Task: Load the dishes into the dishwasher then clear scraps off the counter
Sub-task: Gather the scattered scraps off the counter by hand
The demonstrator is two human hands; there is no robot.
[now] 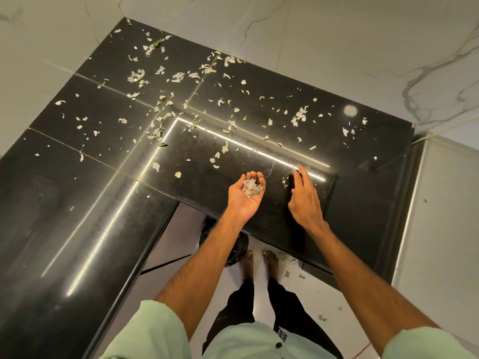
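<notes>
Cupping papery scraps [251, 188], left hand [243, 202] curls; right hand [304, 196] spreads on glossy counter [103, 203].

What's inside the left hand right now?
A small pile of pale scraps, one piece printed green, lies in the cupped left hand. Whatever sits under the pile is covered.

The left forearm [207, 257] and the right forearm [363, 275] reach forward, both bare. The left grip [246, 196] is turned palm up and cupped, its fingers curled around a small heap of scraps [251, 187]. The right grip [303, 198] is palm down with fingers stretched forward. Perhaps its fingertips [298, 172] pinch something, but this is too small to tell.
</notes>
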